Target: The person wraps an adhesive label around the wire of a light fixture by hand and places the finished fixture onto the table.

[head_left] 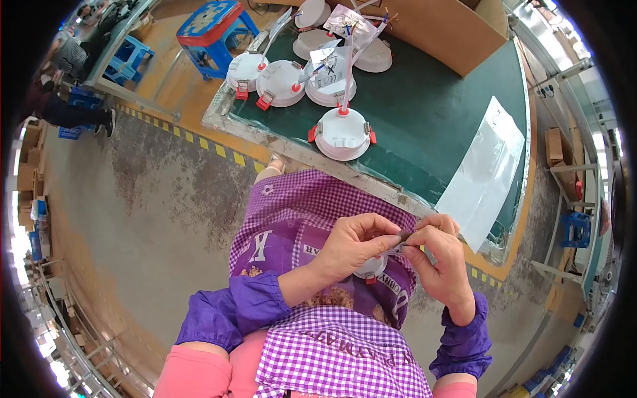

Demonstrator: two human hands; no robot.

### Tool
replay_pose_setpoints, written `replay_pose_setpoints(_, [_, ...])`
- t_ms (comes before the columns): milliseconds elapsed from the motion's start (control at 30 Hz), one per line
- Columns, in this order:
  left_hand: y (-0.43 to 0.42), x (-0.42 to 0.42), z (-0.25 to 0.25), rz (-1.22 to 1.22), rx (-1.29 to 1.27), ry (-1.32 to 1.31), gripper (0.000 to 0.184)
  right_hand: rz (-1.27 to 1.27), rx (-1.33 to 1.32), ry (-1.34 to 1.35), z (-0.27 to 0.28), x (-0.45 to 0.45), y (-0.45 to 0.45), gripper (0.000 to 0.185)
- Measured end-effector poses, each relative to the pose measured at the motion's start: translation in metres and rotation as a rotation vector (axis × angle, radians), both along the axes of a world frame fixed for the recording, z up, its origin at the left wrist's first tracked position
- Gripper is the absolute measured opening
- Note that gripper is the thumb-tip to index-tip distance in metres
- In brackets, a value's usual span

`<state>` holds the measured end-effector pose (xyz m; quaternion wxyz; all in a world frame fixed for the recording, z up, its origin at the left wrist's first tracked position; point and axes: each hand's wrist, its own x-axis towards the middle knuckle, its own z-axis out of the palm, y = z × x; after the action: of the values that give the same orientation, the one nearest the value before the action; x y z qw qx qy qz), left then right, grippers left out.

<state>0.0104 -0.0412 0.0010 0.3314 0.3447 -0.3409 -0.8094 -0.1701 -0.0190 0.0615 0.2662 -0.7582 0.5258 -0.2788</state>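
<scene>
My left hand (358, 244) and my right hand (436, 259) meet above my lap, fingertips pinched close together. Between them is something small and greyish that I cannot make out. Just below the fingers, a white round downlight (371, 268) with a red clip rests against my apron (292, 219), partly covered by my left hand. On the table in front stands another white downlight (343, 136) with red spring clips and a cable rising from it. A clear plastic bag (488, 169) lies near the table's right edge, beyond my right hand.
Several more downlights (281, 83) with cables crowd the far left of the green table (418, 106). A cardboard box (444, 33) stands at the back. Left of the table is a blue and red stool (213, 30); a person's leg (76, 113) shows further left.
</scene>
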Motion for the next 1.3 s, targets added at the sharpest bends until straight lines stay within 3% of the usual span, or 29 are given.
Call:
replay_pose_setpoints(733, [-0.0033,0.0052,0.0047,-0.01,-0.071,-0.178,0.017,-0.04,-0.058,0.007,0.0007,0.0054,-0.002,0.012])
replay_pose_setpoints(1300, [0.0015,0.0037,0.0031,-0.001,-0.166,-0.159,0.017,-0.05,-0.05,0.082,0.004,0.008,-0.0038,0.009])
